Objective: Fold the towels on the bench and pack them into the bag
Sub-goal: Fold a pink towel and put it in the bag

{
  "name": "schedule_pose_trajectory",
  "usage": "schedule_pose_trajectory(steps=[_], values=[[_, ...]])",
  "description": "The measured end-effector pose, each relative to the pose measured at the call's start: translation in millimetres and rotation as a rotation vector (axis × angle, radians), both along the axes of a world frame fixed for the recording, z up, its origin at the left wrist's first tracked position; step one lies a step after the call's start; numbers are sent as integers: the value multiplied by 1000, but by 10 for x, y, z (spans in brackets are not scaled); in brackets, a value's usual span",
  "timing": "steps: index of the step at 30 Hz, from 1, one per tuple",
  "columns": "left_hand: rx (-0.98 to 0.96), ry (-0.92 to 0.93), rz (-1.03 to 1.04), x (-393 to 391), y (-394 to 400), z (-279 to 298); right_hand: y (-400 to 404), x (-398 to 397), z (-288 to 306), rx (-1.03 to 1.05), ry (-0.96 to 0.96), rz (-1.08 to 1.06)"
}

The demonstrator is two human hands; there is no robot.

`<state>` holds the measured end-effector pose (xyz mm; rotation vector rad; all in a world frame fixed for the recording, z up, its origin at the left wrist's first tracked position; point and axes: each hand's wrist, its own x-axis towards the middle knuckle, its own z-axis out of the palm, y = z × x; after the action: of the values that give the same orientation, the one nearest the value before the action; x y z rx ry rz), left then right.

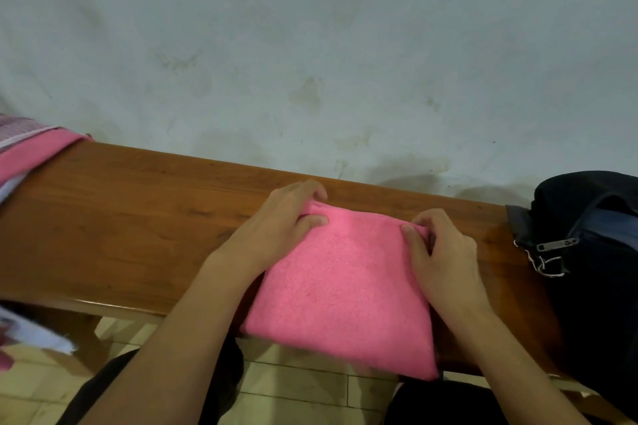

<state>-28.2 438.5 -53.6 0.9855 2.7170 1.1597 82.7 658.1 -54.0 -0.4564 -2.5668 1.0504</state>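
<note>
Pink and folded, the towel (341,286) is lying on the wooden counter (138,217), its near edge hanging over the front. I am pinching its far corners: my left hand (276,228) at 11 o'clock with fingers curled over the edge, my right hand (438,252) at 1 o'clock doing likewise. At 3 o'clock the dark bag (593,252) is sitting on the counter's end. At 9 o'clock more pink cloth (31,152) is draping over the counter.

single head-worn view, looking forward and steeply down, close over the wooden bench (121,217), wall (310,45) beyond it
</note>
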Motion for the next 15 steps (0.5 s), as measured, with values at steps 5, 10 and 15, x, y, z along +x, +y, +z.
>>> schedule_pose_trajectory(steps=[5,10,15], values=[[19,-47,14,-14,-59,30,66,-13,19,-10,14,20],[45,-102,41,-16,-87,88,45,-11,33,12,0,48],[94,-169,85,28,-93,111,51,-6,40,4,17,45]])
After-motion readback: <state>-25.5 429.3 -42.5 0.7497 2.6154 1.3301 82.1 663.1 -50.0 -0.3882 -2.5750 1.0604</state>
